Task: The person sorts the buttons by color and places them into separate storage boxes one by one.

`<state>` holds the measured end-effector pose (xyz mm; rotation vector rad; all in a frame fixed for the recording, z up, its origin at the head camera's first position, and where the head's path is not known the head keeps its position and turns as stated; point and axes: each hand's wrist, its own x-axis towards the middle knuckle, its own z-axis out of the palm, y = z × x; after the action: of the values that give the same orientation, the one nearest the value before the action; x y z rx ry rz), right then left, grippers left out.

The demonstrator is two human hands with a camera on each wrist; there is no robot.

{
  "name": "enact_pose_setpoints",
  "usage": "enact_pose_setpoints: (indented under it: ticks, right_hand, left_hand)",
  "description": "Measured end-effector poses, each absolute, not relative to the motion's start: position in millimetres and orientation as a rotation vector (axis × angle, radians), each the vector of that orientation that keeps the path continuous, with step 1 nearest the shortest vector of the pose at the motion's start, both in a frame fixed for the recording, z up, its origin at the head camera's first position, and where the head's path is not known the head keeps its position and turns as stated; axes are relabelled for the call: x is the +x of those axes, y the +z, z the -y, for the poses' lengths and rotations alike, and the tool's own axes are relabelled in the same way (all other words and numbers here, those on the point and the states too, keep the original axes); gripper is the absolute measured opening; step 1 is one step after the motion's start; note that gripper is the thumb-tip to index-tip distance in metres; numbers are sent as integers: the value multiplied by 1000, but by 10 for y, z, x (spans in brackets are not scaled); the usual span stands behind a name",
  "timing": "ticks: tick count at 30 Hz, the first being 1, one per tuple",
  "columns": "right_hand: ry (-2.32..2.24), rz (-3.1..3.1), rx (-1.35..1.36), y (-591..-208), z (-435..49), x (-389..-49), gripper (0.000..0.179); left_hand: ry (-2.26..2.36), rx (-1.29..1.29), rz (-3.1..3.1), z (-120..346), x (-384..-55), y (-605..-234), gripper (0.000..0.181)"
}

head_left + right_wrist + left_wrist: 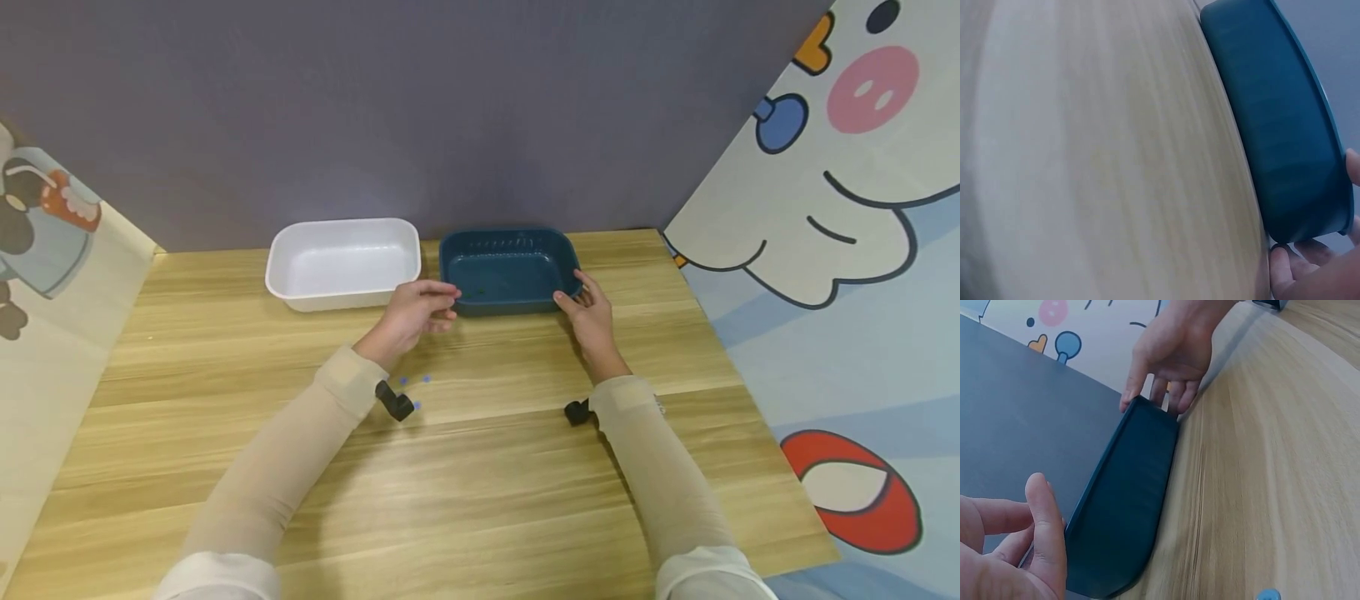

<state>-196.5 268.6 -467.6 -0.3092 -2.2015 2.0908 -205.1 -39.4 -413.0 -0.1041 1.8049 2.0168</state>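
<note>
A dark teal plastic basin [517,307] stands on the wooden table against the grey back panel, a few dark specks on its floor. My right hand [588,321] grips its near right corner, the thumb over the rim and the other fingers round the end wall. At the near left corner is my left hand [416,317], its thumb [1044,512] along the rim and the other fingers partly hidden behind it. Left of the teal basin, a white basin [341,298] sits with its near right side just behind my left hand.
Several small blue bits [417,406] lie on the wooden table [480,483] beside my left wrist. Behind both basins rises the grey panel [420,108]. Cartoon-printed walls [847,250] close in the left and right sides. A black wrist camera mount [395,402] juts from my left cuff.
</note>
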Motion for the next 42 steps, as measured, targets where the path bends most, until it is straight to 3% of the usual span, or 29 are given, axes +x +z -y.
enact_pose_setpoints:
  ticks: [31, 42]
  right_hand:
    - [2025, 2364, -313, -4612, -2622, -2168, 70]
    - [1998, 2383, -312, -4675, -2650, -2289, 71]
  left_hand:
    - [2048, -118, -1835, 396, -2165, -4172, 36]
    - [2089, -175, -1824, 348, -2173, -4146, 26]
